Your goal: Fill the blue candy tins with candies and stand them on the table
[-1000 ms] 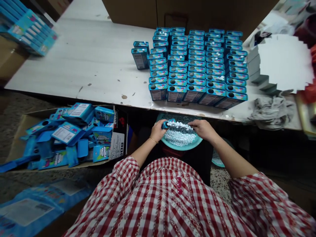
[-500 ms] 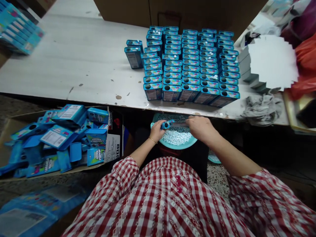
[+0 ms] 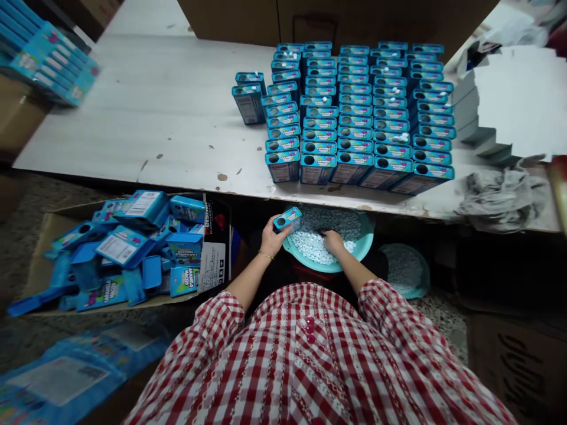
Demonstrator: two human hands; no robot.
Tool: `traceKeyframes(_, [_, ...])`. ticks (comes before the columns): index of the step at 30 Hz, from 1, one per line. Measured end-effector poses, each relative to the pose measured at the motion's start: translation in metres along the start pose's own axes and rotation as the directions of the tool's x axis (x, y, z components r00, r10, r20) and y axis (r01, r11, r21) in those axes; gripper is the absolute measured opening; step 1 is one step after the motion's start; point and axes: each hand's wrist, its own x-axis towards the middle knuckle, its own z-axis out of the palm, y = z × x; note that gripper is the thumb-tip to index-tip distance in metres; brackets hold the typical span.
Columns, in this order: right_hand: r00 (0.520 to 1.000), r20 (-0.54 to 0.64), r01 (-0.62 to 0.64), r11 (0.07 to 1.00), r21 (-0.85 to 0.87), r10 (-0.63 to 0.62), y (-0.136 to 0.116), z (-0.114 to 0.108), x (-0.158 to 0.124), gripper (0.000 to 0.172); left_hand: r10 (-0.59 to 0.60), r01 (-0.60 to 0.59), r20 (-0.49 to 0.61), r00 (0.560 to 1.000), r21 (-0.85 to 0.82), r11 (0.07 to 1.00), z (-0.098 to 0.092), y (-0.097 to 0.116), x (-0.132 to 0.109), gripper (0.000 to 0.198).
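A small blue box [image 3: 287, 219], its round dark hole facing up, is held in my left hand [image 3: 271, 237] at the left rim of a turquoise basin [image 3: 367, 239]. Small white pellets [image 3: 312, 248] fill much of the basin. My right hand [image 3: 334, 242] is down among the pellets, its fingers closed round something dark that I cannot make out. On the white table [image 3: 177, 118] beyond, several blue boxes [image 3: 319, 154] stand upright in rows, some with white pellets on top.
At the left, a carton [image 3: 38, 260] is full of loose blue boxes. A second turquoise basin [image 3: 423, 274] sits lower right. Folded white card [image 3: 518, 100] and a grey cloth [image 3: 500, 195] lie at the table's right end. A large brown carton [image 3: 239, 20] stands behind.
My right hand has dropped toward me into the pellets. The box in my left hand is tilted differently, showing more of its top. The view has shifted, and more of the second basin shows.
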Motion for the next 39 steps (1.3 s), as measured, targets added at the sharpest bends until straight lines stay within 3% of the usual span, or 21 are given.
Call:
traceKeyframes(3, [1.0, -0.009, -0.023, 0.986, 0.165, 0.024, 0.018, -0.005, -0.003, 0.037, -0.009, 0.008, -0.034, 0.999, -0.016, 1.0, -0.006, -0.001, 0.002, 0.047])
traceKeyframes(6, [0.999, -0.03, -0.017, 0.979, 0.202, 0.024, 0.037, -0.019, -0.015, 0.035, 0.031, -0.031, 0.005, 1.0, 0.012, 0.999, -0.008, 0.001, 0.0, 0.046])
traceKeyframes(10, [0.996, -0.093, 0.04, 0.942, 0.334, -0.01, 0.048, -0.052, -0.039, 0.032, 0.085, -0.091, 0.057, 0.995, 0.125, 0.988, -0.002, 0.008, -0.002, 0.04])
traceKeyframes(13, [0.987, -0.142, 0.117, 0.923, 0.366, -0.069, 0.043, -0.082, -0.053, 0.031, 0.149, -0.17, 0.111, 0.983, 0.215, 0.962, 0.005, 0.015, -0.003, 0.036])
traceKeyframes(15, [0.981, -0.148, 0.159, 0.948, 0.275, -0.122, 0.031, -0.1, -0.06, 0.033, 0.189, -0.225, 0.158, 0.969, 0.257, 0.94, 0.011, 0.017, -0.003, 0.035])
traceKeyframes(18, [0.983, -0.097, 0.156, 0.988, -0.006, -0.156, 0.004, -0.123, -0.068, 0.036, 0.22, -0.281, 0.22, 0.95, 0.305, 0.91, 0.022, 0.018, -0.004, 0.037])
traceKeyframes(21, [0.992, -0.005, 0.119, 0.95, -0.29, -0.126, -0.026, -0.14, -0.075, 0.037, 0.21, -0.296, 0.266, 0.941, 0.342, 0.892, 0.031, 0.017, -0.005, 0.04])
traceKeyframes(23, [0.993, 0.035, 0.116, 0.913, -0.391, -0.111, -0.042, -0.147, -0.078, 0.035, 0.197, -0.295, 0.286, 0.938, 0.356, 0.887, 0.036, 0.016, -0.006, 0.043])
traceKeyframes(28, [0.99, 0.03, 0.139, 0.878, -0.458, -0.141, -0.058, -0.157, -0.086, 0.033, 0.194, -0.308, 0.32, 0.927, 0.361, 0.88, 0.043, 0.014, -0.003, 0.04])
traceKeyframes(32, [0.989, 0.004, 0.132, 0.868, -0.478, -0.148, -0.05, -0.156, -0.093, 0.031, 0.219, -0.311, 0.299, 0.929, 0.306, 0.9, 0.047, 0.011, -0.001, 0.038])
traceKeyframes(36, [0.992, -0.008, 0.106, 0.867, -0.487, -0.126, -0.04, -0.149, -0.098, 0.032, 0.281, -0.356, 0.337, 0.899, 0.186, 0.916, 0.054, 0.006, 0.0, 0.037])
traceKeyframes(39, [0.991, -0.03, 0.101, 0.863, -0.495, -0.133, -0.036, -0.148, -0.105, 0.033, 0.284, -0.332, 0.294, 0.913, 0.13, 0.934, 0.058, 0.004, 0.0, 0.037])
